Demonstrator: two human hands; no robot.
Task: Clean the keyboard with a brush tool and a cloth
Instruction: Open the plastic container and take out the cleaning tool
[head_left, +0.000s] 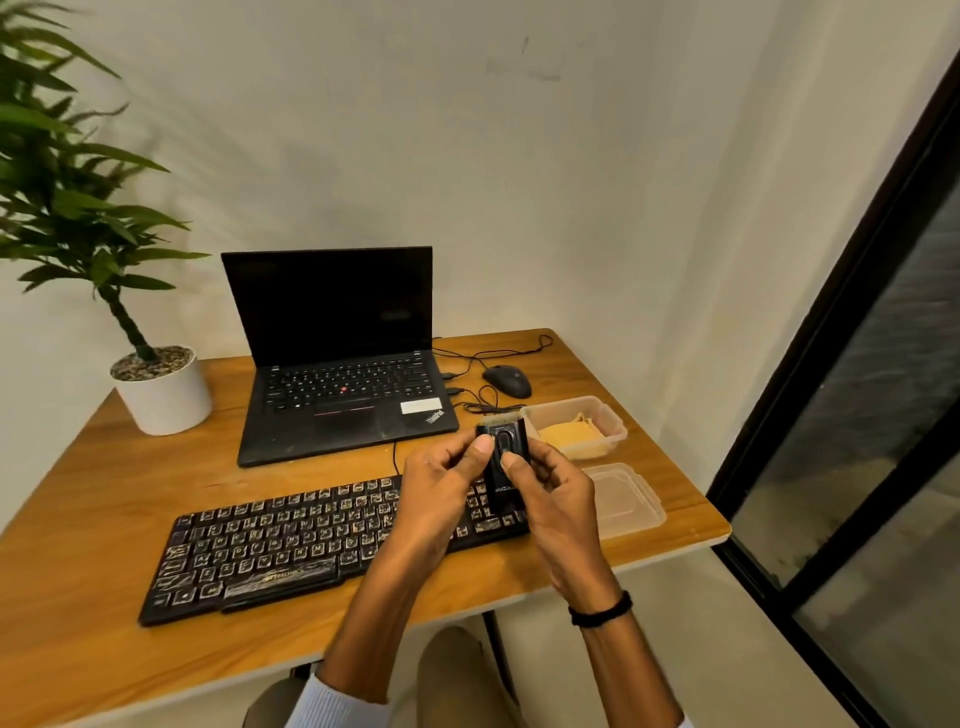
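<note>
Forearms (384, 623) over desk (104, 467) near edge; my left hand (441, 478) and right hand (550, 493) grip brush tool (504, 457) above keyboard (291, 540). Brushing not started; next I turn bristles (503, 414) down.

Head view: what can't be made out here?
All in the head view.
The brush tool: sides and lower end covered by the left hand and right hand; bristles too small to judge.
The keyboard: right end hidden behind both hands; key lettering blurred.
The cloth: partly behind the box wall.
The plant: cut off by the left edge.
</note>
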